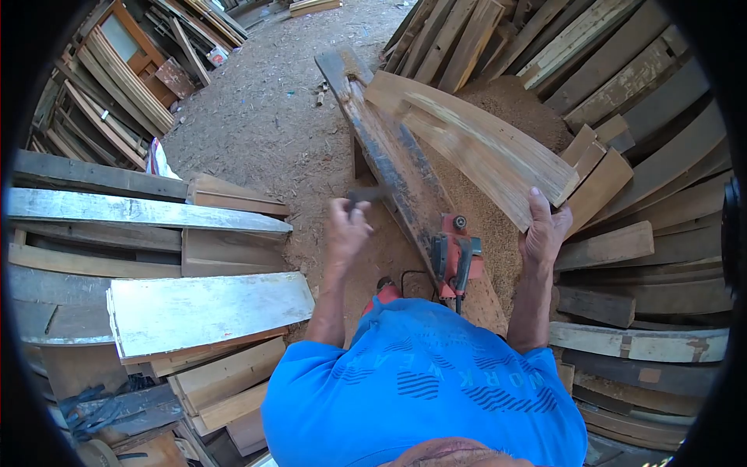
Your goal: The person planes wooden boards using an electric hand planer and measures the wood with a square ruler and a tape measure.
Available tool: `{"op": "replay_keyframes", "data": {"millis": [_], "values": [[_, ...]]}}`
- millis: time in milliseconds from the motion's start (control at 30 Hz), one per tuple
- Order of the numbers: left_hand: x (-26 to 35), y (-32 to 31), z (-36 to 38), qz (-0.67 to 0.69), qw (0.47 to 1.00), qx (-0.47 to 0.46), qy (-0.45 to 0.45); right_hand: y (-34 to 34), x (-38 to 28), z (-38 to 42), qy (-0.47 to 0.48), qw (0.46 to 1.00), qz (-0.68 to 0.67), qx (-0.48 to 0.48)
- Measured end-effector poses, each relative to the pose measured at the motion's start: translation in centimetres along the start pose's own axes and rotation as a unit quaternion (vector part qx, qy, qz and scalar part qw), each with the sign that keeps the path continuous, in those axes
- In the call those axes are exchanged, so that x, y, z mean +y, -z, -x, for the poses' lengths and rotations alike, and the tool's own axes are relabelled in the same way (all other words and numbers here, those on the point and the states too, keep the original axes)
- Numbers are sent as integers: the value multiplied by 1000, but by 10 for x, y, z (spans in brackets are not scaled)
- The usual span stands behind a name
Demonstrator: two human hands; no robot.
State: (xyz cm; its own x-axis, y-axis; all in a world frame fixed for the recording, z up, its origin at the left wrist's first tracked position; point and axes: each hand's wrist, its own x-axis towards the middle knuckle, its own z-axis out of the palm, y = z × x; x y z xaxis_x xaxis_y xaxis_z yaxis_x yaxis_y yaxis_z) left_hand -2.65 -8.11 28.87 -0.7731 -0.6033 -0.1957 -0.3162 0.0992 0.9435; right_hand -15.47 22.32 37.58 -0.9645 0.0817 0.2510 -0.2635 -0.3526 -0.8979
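My left hand (348, 233) is closed around a dark hammer-like tool (369, 194), which is too blurred to make out fully. It is held beside the left edge of a long, worn wooden bench (381, 148). On the right, my right hand (545, 232) grips the near end of a wide wooden board (482, 148), thumb on top. The board slants away, its far end over the bench. A red and black electric planer (455, 257) rests on the near part of the bench, its cord leading toward my body.
Stacked planks (646, 257) crowd the right side, and more boards (576, 54) lean at the back right. To the left lie piled boards, topped by a white-painted panel (210, 311). Wood shavings (498, 117) cover the ground (257, 101) around the bench.
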Motion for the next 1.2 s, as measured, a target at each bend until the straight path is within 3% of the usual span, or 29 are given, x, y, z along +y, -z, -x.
{"op": "replay_keyframes", "data": {"millis": [133, 233, 333, 433, 533, 633, 733, 833, 1200], "values": [[33, 54, 1, 271, 936, 114, -191, 1, 1, 5, 14, 998, 45, -30], [46, 58, -18, 347, 877, 183, -279, -18, -16, 22, -6, 992, 89, -84], [46, 33, -29, 390, 873, 106, -273, -39, -24, 46, -43, 988, 76, -126], [64, -8, -12, 240, 928, 59, -280, -59, -24, 71, -29, 980, 75, -180], [79, -37, 4, 221, 932, 1, -286, -66, -17, 91, -43, 966, 109, -232], [74, -43, 3, 189, 947, -35, -256, -69, -9, 101, -13, 945, 150, -289], [73, -47, 8, 189, 936, -33, -295, -76, -12, 106, 49, 936, 157, -312], [72, -43, 17, 190, 953, -39, -233, -72, 5, 113, 43, 935, 168, -309], [66, -33, 18, 136, 954, -30, -266, -77, 11, 119, 140, 927, 186, -294]]}}
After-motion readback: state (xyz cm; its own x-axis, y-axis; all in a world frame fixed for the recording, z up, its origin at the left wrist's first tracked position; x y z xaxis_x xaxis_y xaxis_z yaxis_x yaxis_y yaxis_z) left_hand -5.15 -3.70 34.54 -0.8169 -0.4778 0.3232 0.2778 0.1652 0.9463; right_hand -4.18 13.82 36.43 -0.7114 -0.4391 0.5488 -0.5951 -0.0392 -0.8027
